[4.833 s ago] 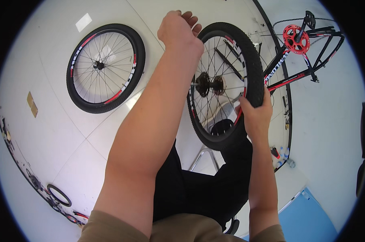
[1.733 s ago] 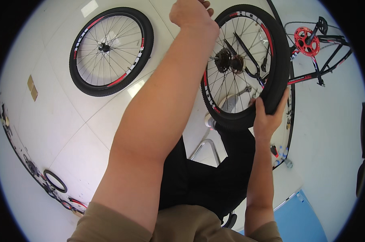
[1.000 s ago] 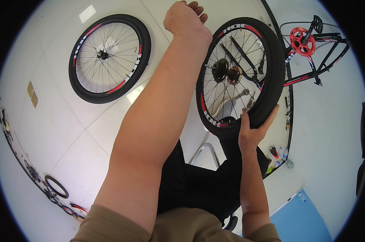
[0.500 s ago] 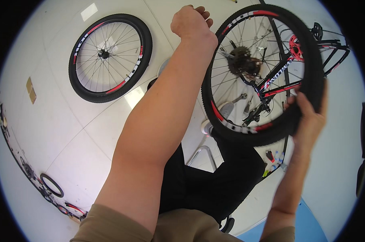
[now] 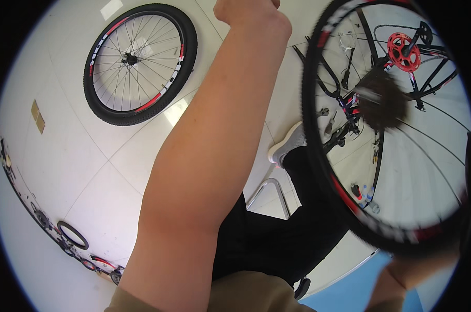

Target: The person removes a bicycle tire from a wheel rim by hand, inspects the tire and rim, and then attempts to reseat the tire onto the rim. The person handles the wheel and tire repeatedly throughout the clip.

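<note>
My right hand (image 5: 415, 268) grips the lower rim of a bicycle rear wheel (image 5: 318, 156) with a black tyre and red rim marks. The wheel is held up close to the camera and is blurred. Its dark sprocket cluster (image 5: 383, 101) sits at the hub. The tyre hides my fingers. My left arm reaches up across the middle of the view. My left hand (image 5: 246, 10) is cut off by the top edge, away from the wheel, and its fingers do not show.
A second wheel (image 5: 139, 62) lies flat on the white tiled floor at upper left. A bicycle frame with a red chainring (image 5: 402, 49) lies beyond the held wheel. A metal stool leg (image 5: 269, 190), my shoe (image 5: 287, 148), a blue mat (image 5: 360, 291) and a small tyre (image 5: 72, 234) are below.
My right hand has lifted the wheel up and to the right, much nearer the camera, so it now fills the right side. My left arm stays raised.
</note>
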`<state>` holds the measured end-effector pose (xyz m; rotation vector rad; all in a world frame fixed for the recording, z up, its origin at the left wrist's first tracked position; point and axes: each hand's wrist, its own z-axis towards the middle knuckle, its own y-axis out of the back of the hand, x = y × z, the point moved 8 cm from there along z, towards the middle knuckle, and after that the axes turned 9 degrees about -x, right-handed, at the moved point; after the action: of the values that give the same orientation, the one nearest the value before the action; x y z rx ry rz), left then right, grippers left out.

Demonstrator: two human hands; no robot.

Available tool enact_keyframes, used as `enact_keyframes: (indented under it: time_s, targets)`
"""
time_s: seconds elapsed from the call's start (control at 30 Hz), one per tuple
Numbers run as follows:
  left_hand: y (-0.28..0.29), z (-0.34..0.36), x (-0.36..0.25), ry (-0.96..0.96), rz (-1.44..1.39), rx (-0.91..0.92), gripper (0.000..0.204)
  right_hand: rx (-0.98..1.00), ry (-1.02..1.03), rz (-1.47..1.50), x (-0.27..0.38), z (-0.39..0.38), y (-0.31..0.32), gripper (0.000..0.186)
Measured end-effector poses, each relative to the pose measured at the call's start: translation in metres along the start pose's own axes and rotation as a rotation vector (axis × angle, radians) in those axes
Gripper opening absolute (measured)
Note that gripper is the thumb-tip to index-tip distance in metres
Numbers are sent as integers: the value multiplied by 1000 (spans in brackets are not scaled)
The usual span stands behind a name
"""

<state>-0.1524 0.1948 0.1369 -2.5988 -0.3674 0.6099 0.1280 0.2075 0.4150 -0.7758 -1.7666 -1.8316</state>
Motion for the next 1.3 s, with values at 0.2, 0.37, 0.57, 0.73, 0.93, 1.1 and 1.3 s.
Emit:
enact_keyframes:
  time_s: [0.2, 0.37, 0.57, 0.73, 0.93, 1.1, 1.3]
  targets:
    - [-8, 8, -7, -8, 30, 7, 18, 3, -39, 344, -113, -15, -173, 71]
    - [2, 5, 2, 33, 80, -2, 14, 131, -73, 222, -119, 8, -169, 70]
    - [2, 5, 10, 68, 85, -28, 11, 77, -119, 228, -121, 21, -160, 74]
    - [5, 24, 13, 98, 76, -19, 12, -45, 49, 291, -145, -43, -142, 86]
    - [5, 19, 12, 103, 64, -23, 18, -113, -108, 322, -203, -140, -181, 75]
    - [9, 18, 9, 72, 46, 16, 29, -58, -222, 398, -183, -117, -181, 23]
    - [6, 22, 12, 108, 68, -28, 13, 16, -342, 378, -146, -103, -156, 23]
